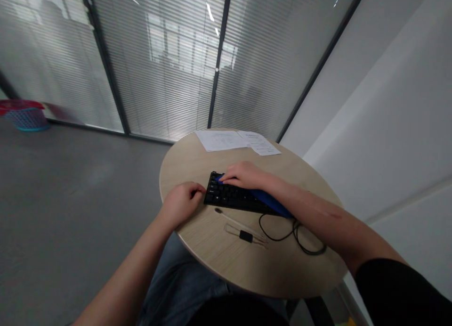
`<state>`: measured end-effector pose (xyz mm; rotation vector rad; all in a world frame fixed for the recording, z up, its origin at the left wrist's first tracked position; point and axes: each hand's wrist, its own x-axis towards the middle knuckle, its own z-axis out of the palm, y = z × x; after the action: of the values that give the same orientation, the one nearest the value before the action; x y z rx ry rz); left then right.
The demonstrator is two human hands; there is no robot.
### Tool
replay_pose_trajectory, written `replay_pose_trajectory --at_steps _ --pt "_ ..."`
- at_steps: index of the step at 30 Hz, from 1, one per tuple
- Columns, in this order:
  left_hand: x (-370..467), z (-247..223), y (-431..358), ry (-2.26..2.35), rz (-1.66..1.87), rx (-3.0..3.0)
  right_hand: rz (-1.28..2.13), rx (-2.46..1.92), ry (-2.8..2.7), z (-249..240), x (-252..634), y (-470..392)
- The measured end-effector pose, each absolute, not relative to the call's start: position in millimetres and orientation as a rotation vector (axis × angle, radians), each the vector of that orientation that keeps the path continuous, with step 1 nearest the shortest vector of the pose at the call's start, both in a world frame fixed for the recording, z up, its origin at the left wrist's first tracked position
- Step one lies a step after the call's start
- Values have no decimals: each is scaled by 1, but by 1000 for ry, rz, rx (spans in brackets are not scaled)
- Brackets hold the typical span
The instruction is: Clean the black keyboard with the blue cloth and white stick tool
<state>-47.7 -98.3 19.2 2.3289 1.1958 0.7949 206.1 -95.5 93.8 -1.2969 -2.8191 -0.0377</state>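
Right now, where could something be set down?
Bare table shows between the papers and keyboard, and from the cable to the near edge. Crowded: the keyboard, under the right hand and blue item, with the left hand beside it.

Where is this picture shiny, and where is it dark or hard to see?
In the head view, bright light streaks show on the glass wall; in the head view, the table darkens along its near edge; also in the head view, letters on the keyboard and papers are unreadable.
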Motion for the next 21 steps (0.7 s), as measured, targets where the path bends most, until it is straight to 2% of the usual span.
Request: replay_pose_trajectory --at_steps 7,21 --pt "-45 23 -104 1230 695 2450 6 -1244 -2926 76 184 -83" --pt "-41 27 -107 1353 574 2545 41 -1322 -3050 86 229 -105"
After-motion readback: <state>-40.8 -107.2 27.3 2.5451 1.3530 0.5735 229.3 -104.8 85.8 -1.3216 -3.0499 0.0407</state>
